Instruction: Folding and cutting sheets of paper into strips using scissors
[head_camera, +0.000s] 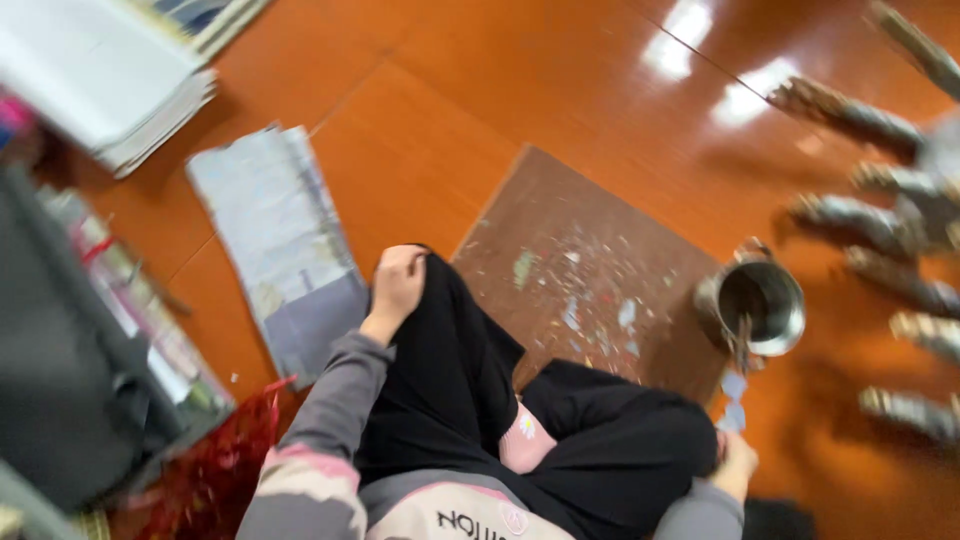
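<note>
Nearest, at five o'clock, the right hand (737, 462) pinches pale paper scraps (733, 400); at ten o'clock the left hand (397, 283) rests curled, empty, on the knee. Beyond, a metal pot (764, 305) at two o'clock might tip if knocked

Glossy orange floor (560, 90), shiny metal pot (762, 305), matt, perhaps wooden, speckled board (560, 230)

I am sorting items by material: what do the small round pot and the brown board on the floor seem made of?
Small round silvery pot: likely bare metal, since its rim gleams. Flat brown board: perhaps wood or hardboard, matte, flecked with pale scraps; blur leaves this uncertain.
</note>
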